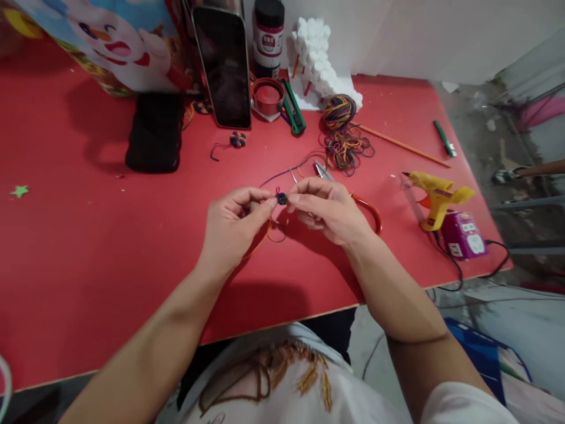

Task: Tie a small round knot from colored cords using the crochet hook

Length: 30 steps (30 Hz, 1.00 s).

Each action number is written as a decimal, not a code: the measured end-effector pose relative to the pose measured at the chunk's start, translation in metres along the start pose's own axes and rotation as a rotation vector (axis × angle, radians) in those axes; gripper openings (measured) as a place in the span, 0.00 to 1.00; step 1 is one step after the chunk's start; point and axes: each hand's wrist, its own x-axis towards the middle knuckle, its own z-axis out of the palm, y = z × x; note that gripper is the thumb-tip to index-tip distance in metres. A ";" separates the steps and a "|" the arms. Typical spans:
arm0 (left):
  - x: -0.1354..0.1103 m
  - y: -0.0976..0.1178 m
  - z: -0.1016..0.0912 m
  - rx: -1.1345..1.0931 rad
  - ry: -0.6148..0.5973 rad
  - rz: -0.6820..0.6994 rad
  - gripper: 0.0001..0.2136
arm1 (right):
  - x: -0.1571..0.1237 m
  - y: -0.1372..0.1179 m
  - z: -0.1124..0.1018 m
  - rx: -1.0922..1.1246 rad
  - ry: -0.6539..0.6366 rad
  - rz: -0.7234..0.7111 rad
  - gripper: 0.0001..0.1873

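My left hand [241,221] pinches a small crocheted piece [282,198] of dark multicoloured yarn between thumb and fingertips. A pink loop of yarn stands up from its top. My right hand [329,206] is closed at the piece's right edge. A thin metal crochet hook [292,174] sticks up from behind its fingers; the rest of it is hidden. Loose yarn hangs below my left hand, and a strand runs back to a loose yarn tangle [346,150] beside the yarn ball [339,112]. Orange-handled scissors [371,212] lie partly under my right hand.
Behind my hands stand a phone [225,70], a dark jar [268,35] and a white model [315,53]. A small crocheted disc [237,139], a green cutter [293,109] and a black pouch [155,132] lie nearer. At right are a yellow glue gun [441,194] and purple box [464,235].
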 end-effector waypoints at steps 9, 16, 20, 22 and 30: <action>-0.003 -0.014 0.003 -0.068 -0.030 -0.103 0.03 | 0.003 0.005 0.004 0.043 -0.025 0.091 0.20; -0.003 -0.014 0.001 -0.238 -0.141 -0.285 0.06 | 0.006 0.012 0.008 0.040 0.039 0.043 0.23; 0.000 -0.007 0.001 -0.205 -0.110 -0.269 0.08 | 0.003 0.015 0.003 0.002 -0.001 0.031 0.19; 0.002 -0.004 0.001 -0.183 -0.093 -0.251 0.08 | 0.002 0.014 0.002 -0.010 -0.002 0.023 0.16; 0.006 -0.001 0.000 -0.203 -0.177 -0.298 0.09 | 0.005 0.005 0.001 -0.039 -0.008 0.073 0.09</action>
